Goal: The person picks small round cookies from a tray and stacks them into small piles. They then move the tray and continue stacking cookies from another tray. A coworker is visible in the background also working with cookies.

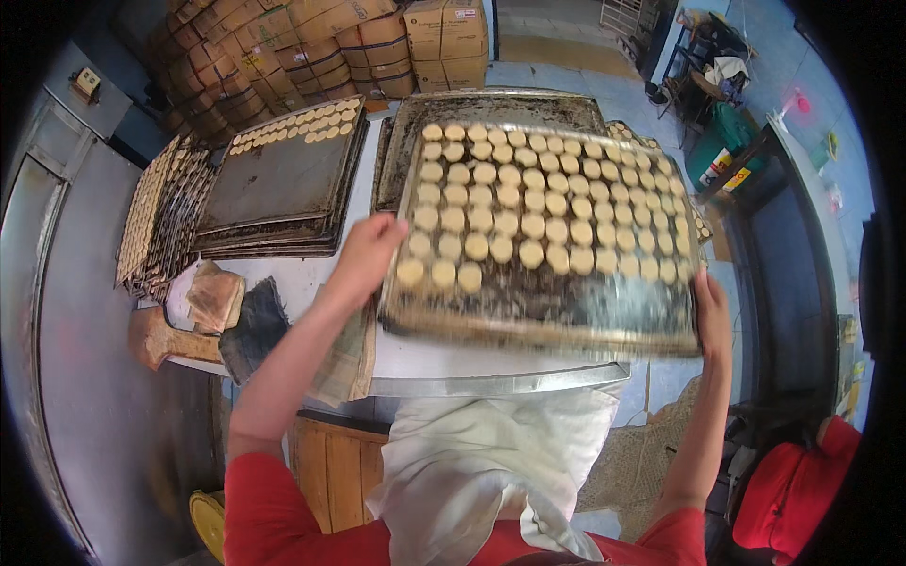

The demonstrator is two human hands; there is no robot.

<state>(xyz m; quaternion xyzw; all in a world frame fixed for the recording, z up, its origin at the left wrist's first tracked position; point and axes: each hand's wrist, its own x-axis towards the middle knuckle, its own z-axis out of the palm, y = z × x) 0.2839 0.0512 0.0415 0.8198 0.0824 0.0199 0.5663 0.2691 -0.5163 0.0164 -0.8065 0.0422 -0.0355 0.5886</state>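
Note:
A metal baking tray (538,311) is held between my two hands above the table. Rows of pale round dough pieces (533,228) cover most of it, while its near part is bare dark metal. My left hand (371,251) grips the tray's left edge, and my right hand (712,311) grips the right edge near the front corner. Behind and partly under the held tray is a dark, stained baking tray (502,107). To the left lies a stack of trays (272,187); its top one carries a few rows of dough rounds (329,120) at the far end.
Many tilted trays (166,212) are packed at the table's left. Cloths (255,322) and a wooden piece (173,339) lie near the front edge of the white table (439,361). Cardboard boxes (446,42) stand behind. A green bin (722,148) is at right, near a person's red sleeve (793,495).

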